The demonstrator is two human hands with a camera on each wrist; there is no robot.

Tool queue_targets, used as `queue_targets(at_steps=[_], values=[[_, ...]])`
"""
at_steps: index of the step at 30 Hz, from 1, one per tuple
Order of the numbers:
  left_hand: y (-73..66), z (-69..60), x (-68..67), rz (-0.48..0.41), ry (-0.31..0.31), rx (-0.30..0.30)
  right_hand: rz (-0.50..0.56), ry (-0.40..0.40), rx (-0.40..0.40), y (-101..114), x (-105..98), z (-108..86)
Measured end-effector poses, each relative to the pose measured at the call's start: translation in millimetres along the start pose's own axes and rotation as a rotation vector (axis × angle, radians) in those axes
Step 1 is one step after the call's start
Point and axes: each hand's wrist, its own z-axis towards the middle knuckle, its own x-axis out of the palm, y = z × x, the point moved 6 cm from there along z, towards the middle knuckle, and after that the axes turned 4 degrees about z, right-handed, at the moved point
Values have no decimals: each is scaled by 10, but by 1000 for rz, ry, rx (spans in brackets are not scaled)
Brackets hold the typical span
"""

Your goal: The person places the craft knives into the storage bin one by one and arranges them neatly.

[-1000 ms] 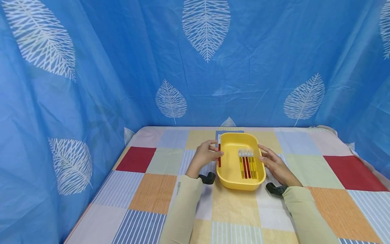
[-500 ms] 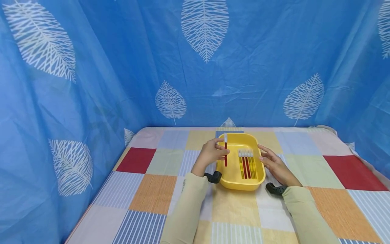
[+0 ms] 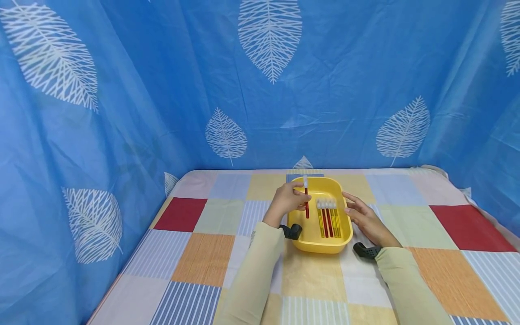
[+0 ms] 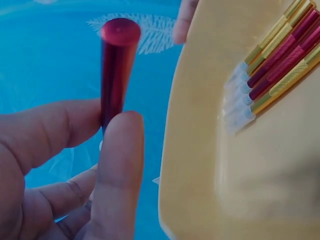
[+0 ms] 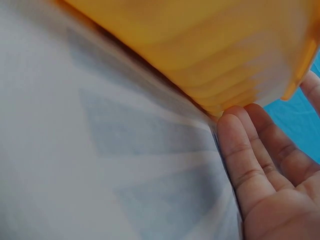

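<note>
Between thumb and fingers my left hand (image 3: 284,202) pinches a craft knife with a red metallic handle (image 3: 307,210) and a whitish translucent cap. It hangs over the left part of a yellow plastic tray (image 3: 321,248). Seen close in the left wrist view, the red handle's flat end (image 4: 120,32) faces the camera. Several similar capped craft knives (image 3: 326,223), gold and red with knurled grips, lie side by side in the tray's right half. My right hand (image 3: 366,222) has its fingers extended at the tray's right side; its fingertips (image 5: 232,127) touch the tray's outer wall (image 5: 200,45).
A patchwork-patterned cloth (image 3: 207,289) covers the table. Blue curtains (image 3: 317,113) with white leaf prints hang behind and at the sides. Black cameras (image 3: 291,231) sit on both wrists. Something blue, perhaps part of the cloth's pattern, shows behind the tray.
My left hand has carried the red craft knife rightward, from the tray's left rim to over its inside. The right hand and the knives in the tray stay in place.
</note>
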Motion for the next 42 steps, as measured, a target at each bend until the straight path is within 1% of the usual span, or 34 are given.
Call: queue_targets(at_steps=[6, 12, 17, 22, 25, 29, 32, 34, 37, 40, 42], values=[[-7, 76, 78, 43, 21, -32, 1, -3, 1, -2, -1, 0], [33, 181, 194, 98, 42, -81, -4, -6, 11, -7, -4, 2], [88, 235, 268, 187, 32, -114, 0, -8, 10, -12, -6, 1], [125, 274, 323, 199, 21, -151, 0, -8, 12, -8, -2, -1], [130, 311, 353, 248, 19, -163, 1, -5, 11, -6, -3, 3], [151, 359, 403, 279, 22, -210, 3, -3, 7, -8, -11, 4], [172, 368, 445, 302, 34, -258, 3, -6, 13, -16, -14, 1], [180, 360, 470, 340, 46, -279, 2, -6, 19, -21, -11, -2], [182, 330, 498, 413, 59, -292, -12, -10, 35, -26, -8, -1], [181, 305, 517, 478, 61, -289, -26, -12, 46, -20, -4, 2], [184, 304, 529, 498, 56, -281, -30, -12, 47, -16, -4, 5]])
